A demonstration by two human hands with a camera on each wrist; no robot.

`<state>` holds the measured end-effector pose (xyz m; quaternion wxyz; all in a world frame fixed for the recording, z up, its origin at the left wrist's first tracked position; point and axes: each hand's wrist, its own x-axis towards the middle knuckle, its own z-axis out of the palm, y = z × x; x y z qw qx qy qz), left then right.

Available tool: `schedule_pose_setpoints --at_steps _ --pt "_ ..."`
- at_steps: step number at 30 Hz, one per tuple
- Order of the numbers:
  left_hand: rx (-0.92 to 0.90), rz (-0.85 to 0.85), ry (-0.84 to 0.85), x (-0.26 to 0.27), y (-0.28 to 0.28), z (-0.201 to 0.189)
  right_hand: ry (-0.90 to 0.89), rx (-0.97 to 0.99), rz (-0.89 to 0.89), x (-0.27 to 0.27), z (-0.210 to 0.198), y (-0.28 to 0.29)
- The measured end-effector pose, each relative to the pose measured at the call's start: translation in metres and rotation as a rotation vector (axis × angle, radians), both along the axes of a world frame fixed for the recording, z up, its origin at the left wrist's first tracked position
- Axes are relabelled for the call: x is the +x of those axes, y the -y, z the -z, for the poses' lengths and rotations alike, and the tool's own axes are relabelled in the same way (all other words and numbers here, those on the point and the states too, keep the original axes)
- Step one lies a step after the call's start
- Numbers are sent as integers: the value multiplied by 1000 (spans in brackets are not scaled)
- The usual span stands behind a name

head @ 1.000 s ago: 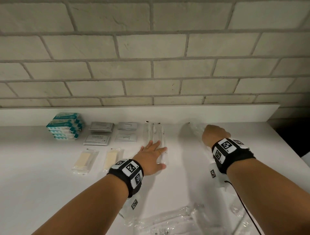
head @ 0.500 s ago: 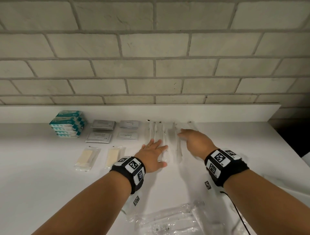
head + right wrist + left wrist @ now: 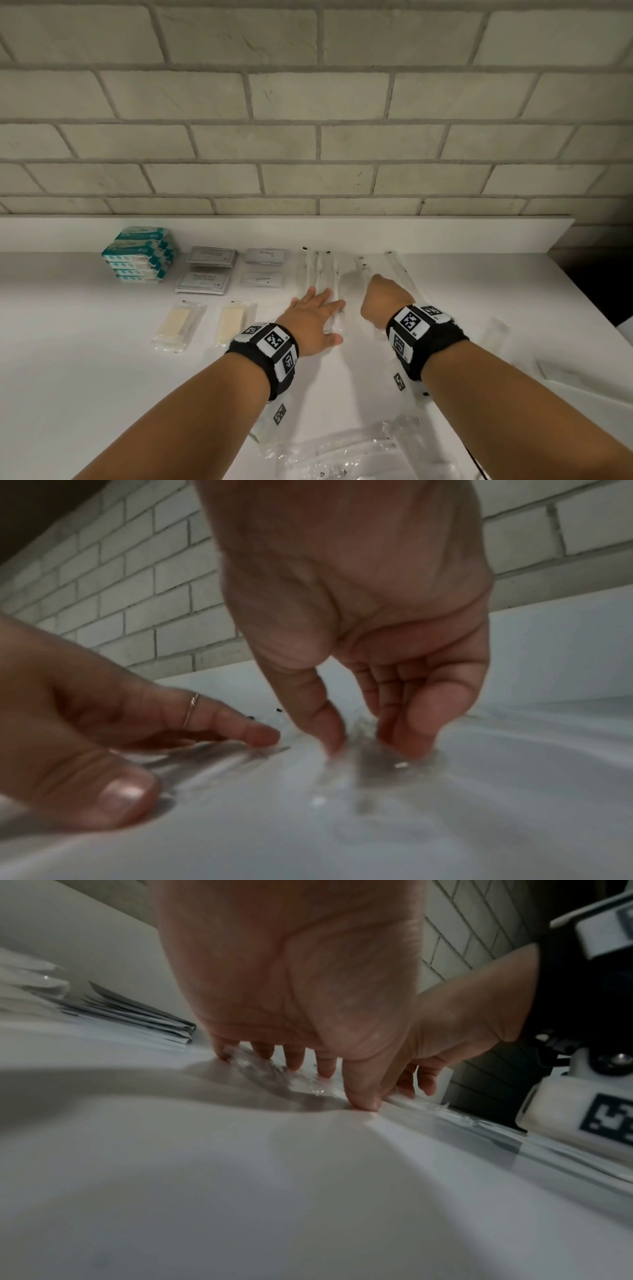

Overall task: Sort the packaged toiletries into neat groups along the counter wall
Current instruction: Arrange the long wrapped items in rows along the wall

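Several long clear toothbrush packets (image 3: 322, 270) lie side by side, pointing at the wall. My left hand (image 3: 315, 315) presses flat on the left ones with straight fingers (image 3: 294, 1061). Just to their right, my right hand (image 3: 383, 301) is curled downward. Its thumb and fingertips (image 3: 414, 737) pinch a clear packet (image 3: 363, 758) against the counter. Another clear packet (image 3: 399, 270) lies just right of that hand. Sorted groups stand to the left: teal tissue packs (image 3: 137, 255), grey sachets (image 3: 205, 270), toothpaste sachets (image 3: 263, 269) and cream bars (image 3: 178, 322) in clear wrap.
A white ledge (image 3: 445, 233) runs under the brick wall. Loose clear packets (image 3: 342, 455) lie in a heap near me, and one more (image 3: 493, 335) lies to the right. The counter's right edge (image 3: 582, 298) drops into dark.
My right hand slid a clear packet leftward from the right side to beside the toothbrush group, then drew back slightly along it. The left hand stayed pressed on the packets.
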<state>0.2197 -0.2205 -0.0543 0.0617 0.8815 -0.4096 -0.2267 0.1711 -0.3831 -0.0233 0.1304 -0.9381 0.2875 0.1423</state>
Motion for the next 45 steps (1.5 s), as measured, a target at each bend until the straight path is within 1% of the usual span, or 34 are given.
schedule_pose_setpoints --at_steps 2,4,7,8,12,13,15,17,18,19,21,23,25,27,28,29,30,31,34,37,39,42,45 --pt "-4 -1 -1 0 0 0 11 28 58 7 -2 2" --pt "-7 -2 -2 0 1 0 -21 83 90 10 -5 6" --pt "-6 -3 0 0 1 0 -120 91 54 8 -5 12" --pt "-5 -4 0 0 1 0 -101 88 59 6 -5 15" --pt "-7 -7 -5 0 1 0 134 85 135 1 -7 20" --pt "-10 -8 -7 0 1 -1 146 81 124 0 -7 17" --pt "-10 -7 -11 -1 1 -2 84 85 11 1 -6 8" --pt "-8 -7 -14 -2 0 -4 -17 34 -128 1 -1 -2" --pt "-8 -6 -15 -3 0 -5 -36 3 -176 0 1 -7" --pt "-5 -5 -13 -4 0 -7 -21 -8 -213 -1 3 -10" --pt "8 -3 -3 -5 1 -9 28 32 -247 -4 4 -15" --pt "8 -15 11 -4 1 -8 84 79 -202 -6 1 -13" --pt "-13 -27 16 -4 0 -6 137 11 -92 -6 -7 0" --pt "-40 3 14 -4 1 -5 89 -141 71 -7 -14 20" --pt "-46 28 12 -5 1 -5 38 -192 159 -10 -18 31" --pt "-41 53 11 -6 2 -5 -9 -202 234 -13 -18 43" --pt "-26 74 11 -7 4 -5 -42 -178 280 -17 -18 53" --pt "-2 89 11 -8 5 -4 -67 -144 278 -19 -16 61" --pt "60 92 20 -6 9 -2 -70 -29 151 -19 -15 67" --pt "43 64 26 -4 12 -3 -29 30 22 -9 -13 53" --pt "31 53 25 -3 14 -3 6 65 -27 -2 -11 42" --pt "19 48 25 -3 15 -4 78 214 -10 3 -10 28" --pt "8 45 24 -4 13 -4 111 275 18 7 -7 26"
